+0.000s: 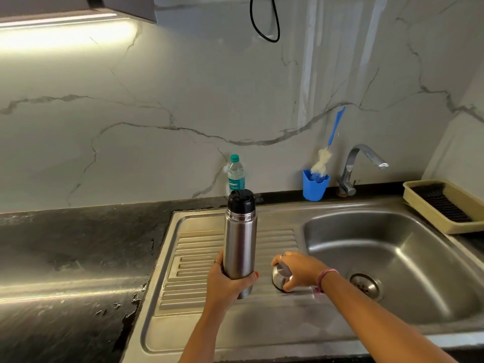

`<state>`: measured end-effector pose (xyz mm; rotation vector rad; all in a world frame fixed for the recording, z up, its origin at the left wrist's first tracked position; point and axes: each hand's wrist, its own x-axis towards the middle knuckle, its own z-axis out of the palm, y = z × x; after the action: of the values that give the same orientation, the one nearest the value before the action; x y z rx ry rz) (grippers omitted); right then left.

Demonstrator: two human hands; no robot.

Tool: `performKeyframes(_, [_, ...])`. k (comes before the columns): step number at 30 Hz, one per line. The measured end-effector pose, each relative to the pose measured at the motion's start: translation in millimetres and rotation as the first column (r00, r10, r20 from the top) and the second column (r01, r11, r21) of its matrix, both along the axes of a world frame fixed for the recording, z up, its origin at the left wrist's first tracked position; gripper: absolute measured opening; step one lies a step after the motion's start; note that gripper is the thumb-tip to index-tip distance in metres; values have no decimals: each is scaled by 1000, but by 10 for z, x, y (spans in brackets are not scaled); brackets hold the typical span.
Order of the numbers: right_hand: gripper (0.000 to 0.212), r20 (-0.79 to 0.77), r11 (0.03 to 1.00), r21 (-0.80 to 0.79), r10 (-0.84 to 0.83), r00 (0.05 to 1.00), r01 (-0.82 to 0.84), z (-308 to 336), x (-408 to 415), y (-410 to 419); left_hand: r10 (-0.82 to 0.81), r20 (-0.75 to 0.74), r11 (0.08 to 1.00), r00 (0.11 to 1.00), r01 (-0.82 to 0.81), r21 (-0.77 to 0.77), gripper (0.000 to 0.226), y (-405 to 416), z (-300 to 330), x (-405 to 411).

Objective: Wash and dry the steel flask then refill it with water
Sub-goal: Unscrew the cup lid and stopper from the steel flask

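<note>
Head view: looking down over a steel sink unit set into a dark stone counter, marble-patterned wall behind.
Steel flask (240,244): upright, its black stopper (241,201) still fitted on top; it stands over the ribbed drainboard (193,260), left of the basin. Whether its base touches the board I cannot tell, the hand hides that part.
Left hand (230,282): wrapped round the lower body of the flask, fingers curled behind it and thumb across the front, a firm grip.
Right hand (298,269): reaching in from the right, fingers bent down over a small rounded steel cup (280,279) that sits mouth-down on the drainboard just right of the flask; fingertips and thumb grip its sides. A pink band shows at the wrist.
Basin (392,242): to the right of both hands, with the round drain strainer (365,285) at its bottom.
Tap (358,166): chrome, behind the basin, spout pointing right.
Blue holder (315,186): against the wall left of the tap, with a bottle brush (328,150) standing in it, blue handle leaning on the wall.
Plastic water bottle (235,172): green cap, by the wall directly behind the flask.
Beige tray (445,205): far right, on the sink's edge, with a dark ribbed insert.
</note>
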<state>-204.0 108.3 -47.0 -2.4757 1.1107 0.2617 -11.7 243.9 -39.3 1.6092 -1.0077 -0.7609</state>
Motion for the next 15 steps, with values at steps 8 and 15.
performKeyframes(8, [57, 191, 999, 32, -18, 981, 12, 1073, 135, -62, 1, -27, 1000, 1000, -1, 12, 82, 27, 3, -2])
performKeyframes(15, [56, 543, 973, 217, -185, 819, 76, 2447, 356, 188, -2, 40, 1000, 999, 1, 5, 86, 48, 27, -1])
